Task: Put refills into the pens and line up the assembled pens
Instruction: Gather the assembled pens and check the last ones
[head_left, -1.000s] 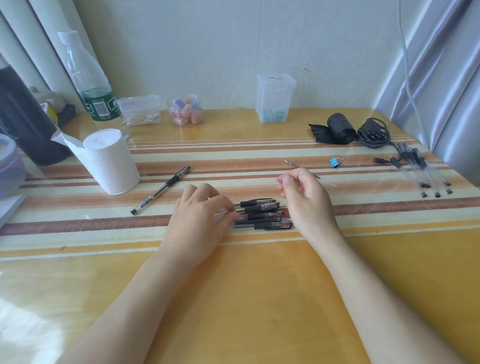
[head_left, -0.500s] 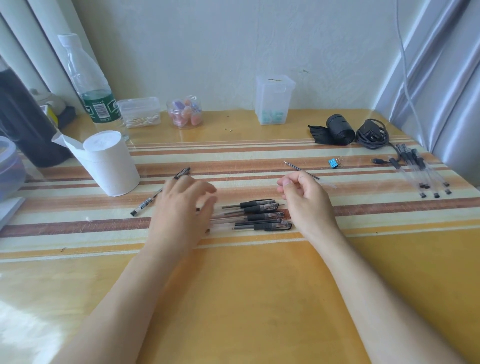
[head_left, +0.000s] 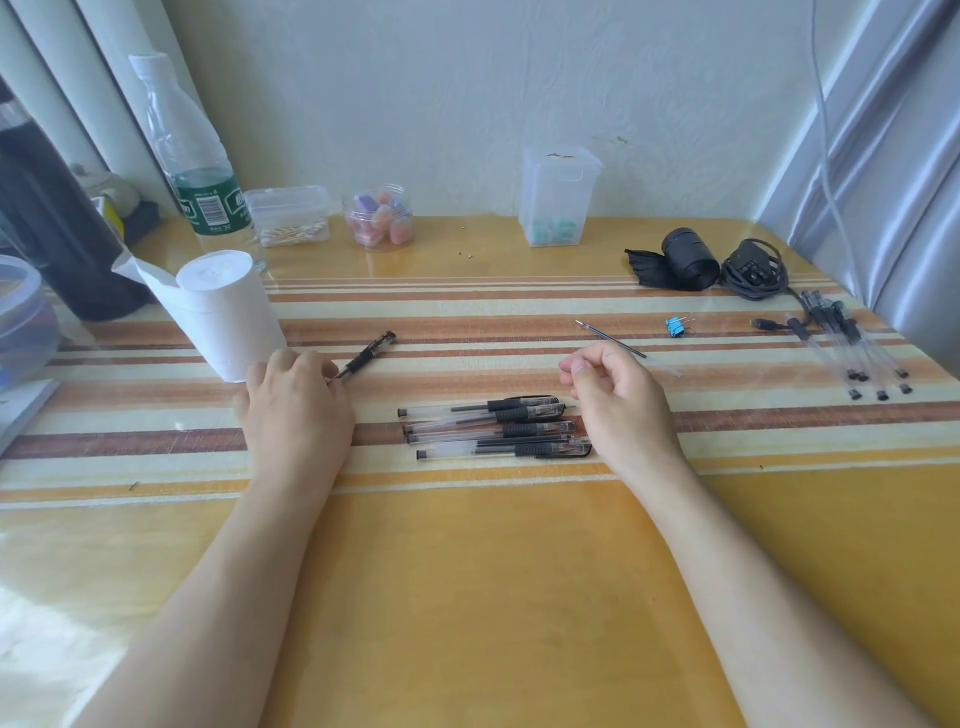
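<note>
Several assembled black-grip pens (head_left: 493, 428) lie side by side in a row on the striped cloth, between my two hands. My left hand (head_left: 296, 410) rests palm down to the left of the row, its fingers curled over the rear of a lone pen (head_left: 369, 353) that lies slanted on the table. Just right of the row sits my right hand (head_left: 618, 405), loosely closed with nothing visible in it. A thin refill (head_left: 613, 340) lies just beyond its knuckles. Several clear pen barrels (head_left: 852, 348) lie at the far right.
A white tissue roll (head_left: 228, 312) stands close to my left hand. A water bottle (head_left: 197, 171), a jar (head_left: 379, 223) and a clear box (head_left: 558, 195) line the back wall. A blue binder clip (head_left: 674, 327), a black roll (head_left: 685, 266) and a coiled cable (head_left: 753, 270) sit back right.
My left hand has left the row of pens and moved left and away onto the lone slanted pen. My right hand has stayed almost where it was.
</note>
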